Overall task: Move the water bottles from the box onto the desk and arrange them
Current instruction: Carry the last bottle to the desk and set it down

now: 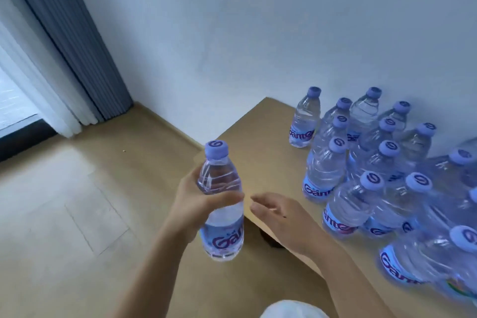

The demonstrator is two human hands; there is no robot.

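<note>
So the left hand [196, 204] has a water bottle [220, 204] gripped around its middle, thumb wrapped across the front just above the label and the fingers curled round the far side, where you can only catch them through the clear plastic. The bottle is upright, maybe leaning a touch, purple cap [216, 148] on top, and it's held in the air right off the left edge of the desk [258, 137], with its lower half hanging over the floor [77, 188] rather than over the tabletop. The right hand [280, 217] isn't holding anything: fingers loosely extended and a bit spread, pointing toward the bottle, fingertips just beside it but with a visible gap, so not touching. It hovers over the near-left corner of the desk. The rest of the bottles [374, 162] are already standing on the desk in a tight bunch toward the right and back against the white wall [258, 33], all upright with caps on, the nearest ones blurry at the right edge. There's a grey curtain [72, 33] in the left corner and a bit of white sleeve or clothing [291, 311] at the bottom. Can't see the box anywhere in this view.
</note>
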